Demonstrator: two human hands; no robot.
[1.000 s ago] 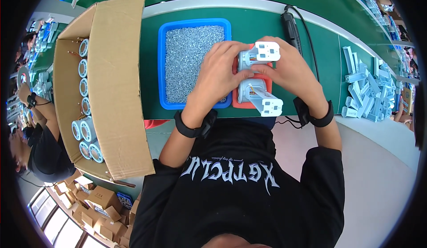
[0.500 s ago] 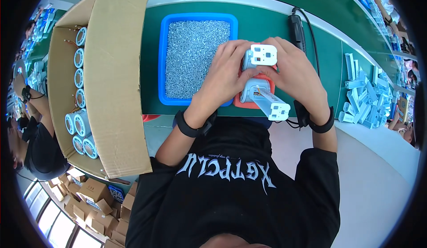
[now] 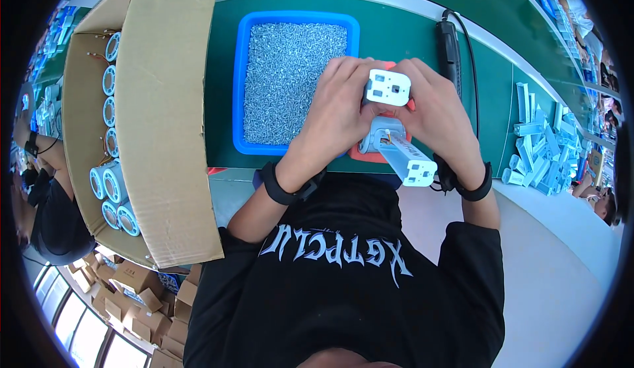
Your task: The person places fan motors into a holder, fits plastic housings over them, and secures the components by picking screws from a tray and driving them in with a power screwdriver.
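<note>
On the green surface (image 3: 396, 25), right of a cardboard box (image 3: 172, 117), sits a blue bin (image 3: 297, 17) of small metal pieces. The left hand (image 3: 340, 104) and right hand (image 3: 436, 107) wrap one white-ended part (image 3: 387, 87) at the red tray (image 3: 370, 158); they hide whether it touches. Its twin (image 3: 413, 160) tilts just beside. This looks like two-handed steadying; moving on calls for an even grip clear of the twin.

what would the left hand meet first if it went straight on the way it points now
Likely the white-ended bracket that the left hand holds, then perhaps the right hand; depth there is unclear.
</note>
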